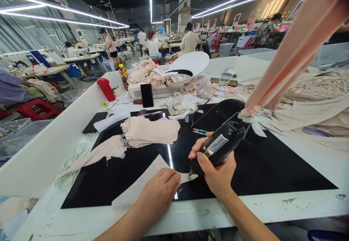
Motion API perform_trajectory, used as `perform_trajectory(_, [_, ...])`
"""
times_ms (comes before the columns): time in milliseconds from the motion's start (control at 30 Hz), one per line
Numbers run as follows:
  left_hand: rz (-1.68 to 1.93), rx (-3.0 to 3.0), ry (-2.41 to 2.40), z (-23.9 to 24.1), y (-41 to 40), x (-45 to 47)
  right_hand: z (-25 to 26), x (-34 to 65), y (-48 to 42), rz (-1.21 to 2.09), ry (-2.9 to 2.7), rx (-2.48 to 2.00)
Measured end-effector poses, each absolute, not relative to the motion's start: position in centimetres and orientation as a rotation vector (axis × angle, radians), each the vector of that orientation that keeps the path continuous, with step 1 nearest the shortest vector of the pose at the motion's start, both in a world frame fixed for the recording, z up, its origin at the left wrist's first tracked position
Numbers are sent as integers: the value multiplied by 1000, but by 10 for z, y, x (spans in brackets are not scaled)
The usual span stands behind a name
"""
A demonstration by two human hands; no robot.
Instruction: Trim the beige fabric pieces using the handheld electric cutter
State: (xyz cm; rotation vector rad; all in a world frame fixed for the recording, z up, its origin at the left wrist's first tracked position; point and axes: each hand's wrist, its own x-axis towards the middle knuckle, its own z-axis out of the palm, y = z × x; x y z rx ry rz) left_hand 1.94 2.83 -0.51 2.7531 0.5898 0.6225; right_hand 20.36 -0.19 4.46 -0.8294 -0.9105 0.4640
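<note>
My right hand (216, 168) is wrapped round a black hand-held power tool (220, 144) with a silver plate, its tip pointing down at the black work surface (259, 168). A cord runs from the tool toward the back. My left hand (160, 192) rests palm down, fingers curled, pressing a white sheet of paper or fabric (139, 186) against the surface just left of the tool's tip. A pink fabric strip (286, 52) hangs down from the upper right, its knotted end close above the tool.
A stack of pink fabric pieces (149, 130) and more loose pieces (106, 150) lie on the surface to the left. Small scissors (200, 131), a phone (147, 95), a red bottle (106, 89) and a white basket (158, 90) sit behind. Beige fabric (313, 103) is heaped at the right. Other people work at distant tables.
</note>
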Motion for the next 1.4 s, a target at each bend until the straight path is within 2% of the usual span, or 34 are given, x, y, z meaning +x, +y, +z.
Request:
perform_trajectory(400, [494, 2969, 596, 0, 24, 20, 50, 200, -12, 406, -894, -861])
perform_trajectory(767, [541, 3137, 549, -5, 22, 19, 49, 199, -11, 444, -882, -841])
perform_trajectory(1400, [558, 3024, 639, -7, 18, 19, 55, 187, 6, 485, -843, -800])
